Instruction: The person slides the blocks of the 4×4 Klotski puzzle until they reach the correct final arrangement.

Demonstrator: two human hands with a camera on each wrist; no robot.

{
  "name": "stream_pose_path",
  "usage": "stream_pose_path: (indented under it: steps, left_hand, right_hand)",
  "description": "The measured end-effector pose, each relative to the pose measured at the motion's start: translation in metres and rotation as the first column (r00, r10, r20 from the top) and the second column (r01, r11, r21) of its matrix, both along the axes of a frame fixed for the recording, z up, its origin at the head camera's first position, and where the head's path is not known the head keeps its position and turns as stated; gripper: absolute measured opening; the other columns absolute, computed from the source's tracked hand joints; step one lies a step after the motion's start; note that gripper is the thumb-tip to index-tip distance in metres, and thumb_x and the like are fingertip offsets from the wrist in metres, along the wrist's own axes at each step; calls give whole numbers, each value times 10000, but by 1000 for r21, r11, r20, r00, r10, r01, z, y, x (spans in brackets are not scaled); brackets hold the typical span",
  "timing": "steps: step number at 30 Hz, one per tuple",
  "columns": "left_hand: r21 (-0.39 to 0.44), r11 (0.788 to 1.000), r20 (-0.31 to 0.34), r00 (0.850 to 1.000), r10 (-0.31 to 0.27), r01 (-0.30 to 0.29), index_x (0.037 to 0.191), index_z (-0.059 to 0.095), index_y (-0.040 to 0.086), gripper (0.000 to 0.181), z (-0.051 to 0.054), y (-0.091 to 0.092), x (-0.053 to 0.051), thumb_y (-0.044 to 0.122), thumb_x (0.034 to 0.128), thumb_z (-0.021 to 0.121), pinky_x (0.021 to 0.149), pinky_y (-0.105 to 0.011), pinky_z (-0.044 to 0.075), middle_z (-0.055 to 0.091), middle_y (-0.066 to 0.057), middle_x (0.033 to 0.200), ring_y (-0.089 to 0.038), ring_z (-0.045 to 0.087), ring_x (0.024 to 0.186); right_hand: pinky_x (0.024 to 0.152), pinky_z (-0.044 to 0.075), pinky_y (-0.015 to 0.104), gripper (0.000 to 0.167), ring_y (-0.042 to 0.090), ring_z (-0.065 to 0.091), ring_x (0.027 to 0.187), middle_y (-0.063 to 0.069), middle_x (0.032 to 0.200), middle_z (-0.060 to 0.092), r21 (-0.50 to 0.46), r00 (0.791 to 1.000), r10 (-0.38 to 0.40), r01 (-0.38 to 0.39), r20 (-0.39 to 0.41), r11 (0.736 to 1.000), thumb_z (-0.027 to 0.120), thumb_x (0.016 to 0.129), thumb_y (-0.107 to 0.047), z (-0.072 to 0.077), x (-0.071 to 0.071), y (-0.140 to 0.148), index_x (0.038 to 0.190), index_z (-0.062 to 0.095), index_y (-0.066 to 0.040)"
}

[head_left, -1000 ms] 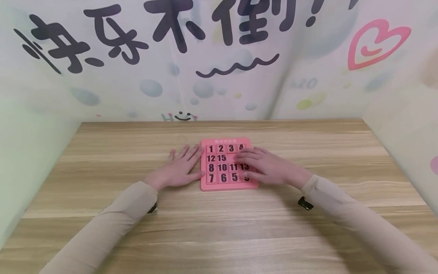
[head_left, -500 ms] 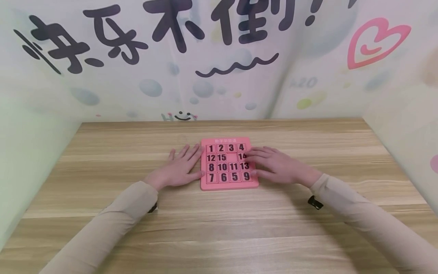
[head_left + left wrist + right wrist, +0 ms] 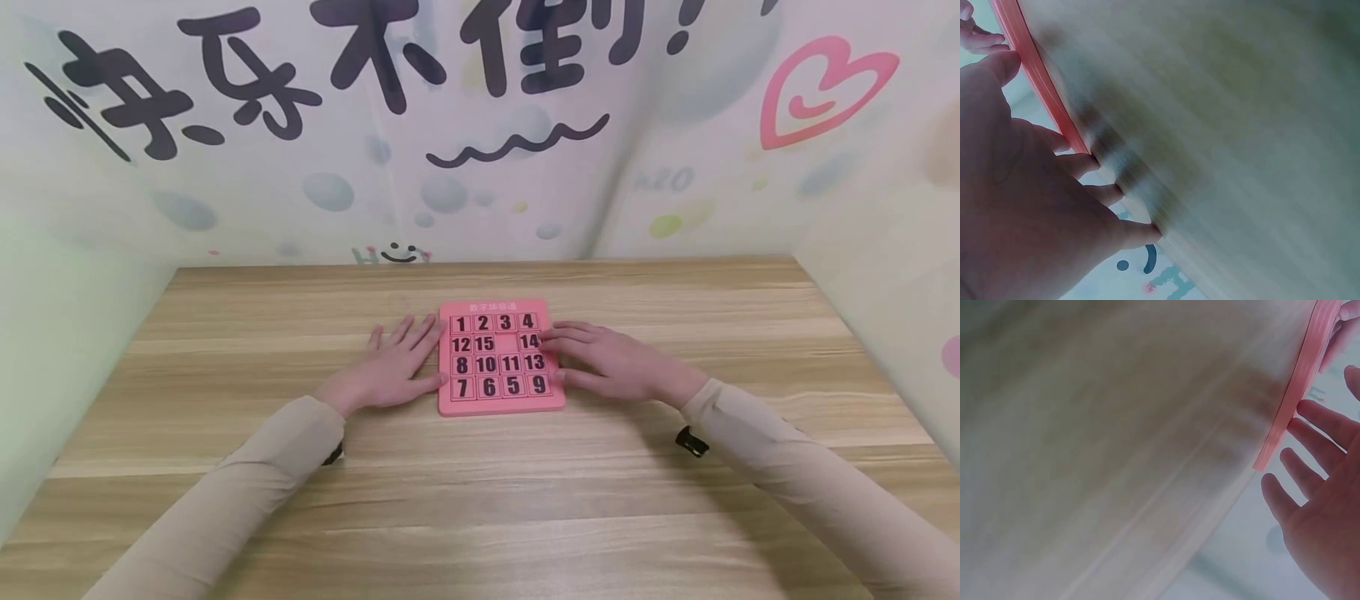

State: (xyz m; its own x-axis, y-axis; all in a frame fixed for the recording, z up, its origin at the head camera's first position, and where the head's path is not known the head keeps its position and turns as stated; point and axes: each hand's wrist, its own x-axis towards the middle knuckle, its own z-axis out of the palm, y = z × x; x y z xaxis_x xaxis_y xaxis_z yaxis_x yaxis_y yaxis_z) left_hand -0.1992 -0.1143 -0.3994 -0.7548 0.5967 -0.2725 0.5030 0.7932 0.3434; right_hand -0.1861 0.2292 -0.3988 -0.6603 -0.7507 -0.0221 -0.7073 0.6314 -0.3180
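A pink number puzzle board [image 3: 501, 407] lies flat on the table, its numbered tiles in four rows, with an empty slot in the second row between 15 and 14. My left hand [image 3: 386, 371] rests on the table, thumb and fingertips touching the board's left edge, fingers spread. On the right side my right hand [image 3: 618, 364] lies with relaxed fingers, fingertips at the board's right edge beside tile 14. In the left wrist view the left hand [image 3: 1029, 181] touches the board's side [image 3: 1044, 81]. The right wrist view shows the right hand [image 3: 1329, 494] with spread fingers by the board's edge [image 3: 1294, 394].
The wood-grain table [image 3: 480, 508] reaches back to a printed wall [image 3: 262, 192] with large dark characters and a pink heart. Both forearms in beige sleeves extend from the front corners. A small black object [image 3: 692, 442] shows under the right wrist.
My right hand has moved right, off the tiles to the board's right edge, uncovering 14, 13, 9 and the 4. The left hand has stayed in place.
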Motion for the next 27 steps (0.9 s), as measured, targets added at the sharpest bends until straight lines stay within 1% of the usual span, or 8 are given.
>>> stream_pose_path:
  steps: [8, 17, 27]
  left_hand:
    - [-2, 1000, 1, 1000, -4, 4, 1559, 43, 107, 804, 0, 0, 0, 534, 985, 408, 1083, -646, -73, -19, -116, 1608, -381, -54, 1442]
    - [-4, 1000, -1, 1000, -6, 6, 1560, 42, 118, 803, 0, 0, 0, 545, 984, 401, 1087, -641, -71, -21, -100, 1609, -369, -57, 1444]
    - [-5, 1000, 5, 1000, -1, 1, 1559, 41, 118, 798, 0, 0, 0, 543, 985, 398, 1090, -635, -72, -25, -95, 1608, -363, -61, 1444]
  right_hand:
    - [1127, 242, 468, 524, 301, 326, 1380, 120, 1461, 442, 9, 1000, 7, -7, -12, 1000, 506, 999, -389, 0, -1, -4, 1403, 493, -55]
    - [1120, 250, 486, 535, 322, 343, 1368, 133, 1457, 443, -16, 998, 36, -37, -44, 999, 541, 984, -362, 0, 0, -9, 1397, 491, -25]
    - [1129, 228, 479, 549, 322, 319, 1380, 120, 1471, 429, -4, 997, 65, -65, -29, 998, 525, 984, -377, 2, -2, -22, 1412, 477, -37]
